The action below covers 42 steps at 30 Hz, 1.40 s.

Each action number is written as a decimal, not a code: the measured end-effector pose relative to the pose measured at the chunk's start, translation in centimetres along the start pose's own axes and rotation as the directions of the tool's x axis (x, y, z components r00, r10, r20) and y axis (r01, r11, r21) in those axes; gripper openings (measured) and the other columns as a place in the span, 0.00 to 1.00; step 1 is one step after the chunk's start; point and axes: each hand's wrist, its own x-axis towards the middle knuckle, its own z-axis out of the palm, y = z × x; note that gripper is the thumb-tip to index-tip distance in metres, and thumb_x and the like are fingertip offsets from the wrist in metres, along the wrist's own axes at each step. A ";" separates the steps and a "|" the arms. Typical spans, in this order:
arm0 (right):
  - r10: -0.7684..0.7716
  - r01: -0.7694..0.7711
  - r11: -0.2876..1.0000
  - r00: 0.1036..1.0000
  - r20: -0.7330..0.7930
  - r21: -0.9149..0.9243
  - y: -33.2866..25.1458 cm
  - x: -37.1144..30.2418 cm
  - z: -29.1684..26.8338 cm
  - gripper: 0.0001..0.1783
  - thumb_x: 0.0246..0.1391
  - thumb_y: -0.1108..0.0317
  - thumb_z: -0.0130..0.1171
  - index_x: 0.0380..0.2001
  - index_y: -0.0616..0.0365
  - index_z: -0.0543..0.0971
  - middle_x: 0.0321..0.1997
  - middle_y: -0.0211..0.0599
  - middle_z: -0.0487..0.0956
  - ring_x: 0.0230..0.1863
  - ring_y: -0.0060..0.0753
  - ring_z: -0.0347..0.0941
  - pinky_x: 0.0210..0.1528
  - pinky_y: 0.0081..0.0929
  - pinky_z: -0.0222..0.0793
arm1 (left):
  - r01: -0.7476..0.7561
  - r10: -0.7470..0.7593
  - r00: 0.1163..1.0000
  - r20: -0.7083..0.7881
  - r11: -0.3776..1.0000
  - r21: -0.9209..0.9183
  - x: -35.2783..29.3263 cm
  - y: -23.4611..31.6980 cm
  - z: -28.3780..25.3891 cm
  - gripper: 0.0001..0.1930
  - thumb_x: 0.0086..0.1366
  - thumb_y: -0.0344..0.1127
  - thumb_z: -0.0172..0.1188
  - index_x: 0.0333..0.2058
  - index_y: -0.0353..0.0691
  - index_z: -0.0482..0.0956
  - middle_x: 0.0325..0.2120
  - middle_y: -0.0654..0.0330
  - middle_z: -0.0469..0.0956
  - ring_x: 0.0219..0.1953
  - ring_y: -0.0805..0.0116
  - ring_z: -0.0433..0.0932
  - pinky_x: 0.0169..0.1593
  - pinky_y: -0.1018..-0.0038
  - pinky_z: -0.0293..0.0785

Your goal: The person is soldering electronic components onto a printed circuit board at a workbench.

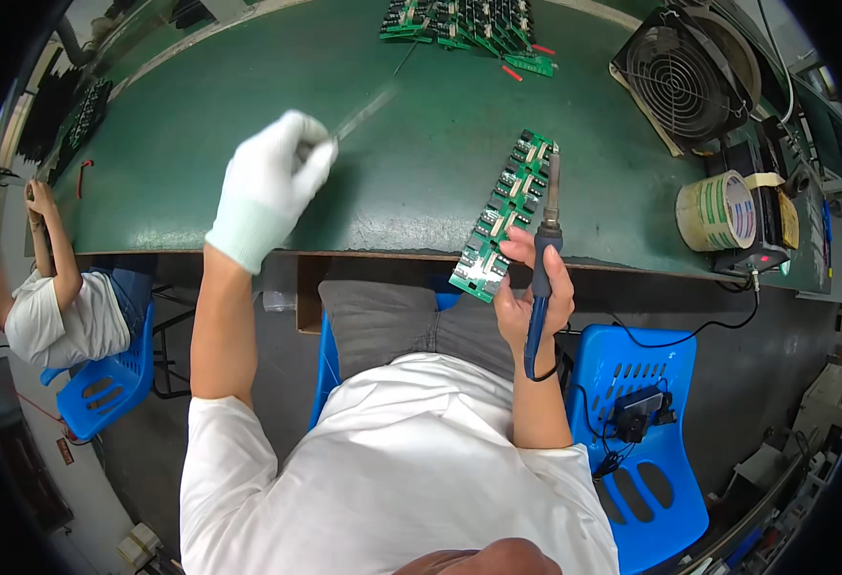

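Note:
My left hand (273, 182), in a white glove, is closed in a pinch above the bench. From its fingertips a thin pale stick (364, 112) points up and to the right, smeared by motion, so its kind is unclear. My bare right hand (539, 292) is closed at the bench's front edge. It grips a soldering iron (548, 235) with a dark blue handle, tip pointing away from me. The same fingers hold the near end of a long green circuit board (512, 213) with black components, tilted beside the iron. The iron's tip is close to the board's far end.
More circuit boards (464, 21) are piled at the far side of the green bench (201, 105), near red pieces (511, 73). At right stand a fan (675, 81), a tape roll (716, 213) and a black box (756, 259). A blue chair (632, 355) is beside me; another person (67, 316) sits left.

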 end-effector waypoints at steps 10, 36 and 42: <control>-0.006 0.006 1.000 1.000 0.009 0.006 -0.1 -0.1 0.2 0.47 0.42 0.92 0.56 0.66 0.49 0.60 0.44 0.45 0.83 0.53 0.51 0.78 0.57 0.47 0.75 | -0.305 0.320 0.946 -0.050 0.932 0.195 0.8 -0.7 3.7 0.06 0.55 0.27 0.65 0.33 0.38 0.78 0.28 0.64 0.74 0.23 0.69 0.71 0.31 0.75 0.71; 0.008 -0.006 0.990 1.000 -0.019 0.139 0.4 -0.5 -0.2 0.47 0.45 0.90 0.59 0.67 0.48 0.58 0.45 0.45 0.81 0.55 0.51 0.76 0.57 0.44 0.74 | -0.733 0.731 0.679 0.062 0.672 0.101 -5.0 3.0 3.8 0.16 0.53 0.30 0.67 0.42 0.45 0.79 0.31 0.66 0.77 0.22 0.69 0.74 0.24 0.75 0.69; 0.017 -0.009 0.982 0.999 -0.040 0.187 0.6 -0.6 -0.2 0.45 0.47 0.87 0.62 0.67 0.48 0.59 0.45 0.45 0.81 0.55 0.50 0.76 0.57 0.43 0.74 | -0.778 0.786 0.618 0.001 0.612 0.143 -5.0 2.7 4.1 0.15 0.54 0.31 0.66 0.42 0.45 0.78 0.31 0.66 0.76 0.23 0.70 0.73 0.24 0.75 0.69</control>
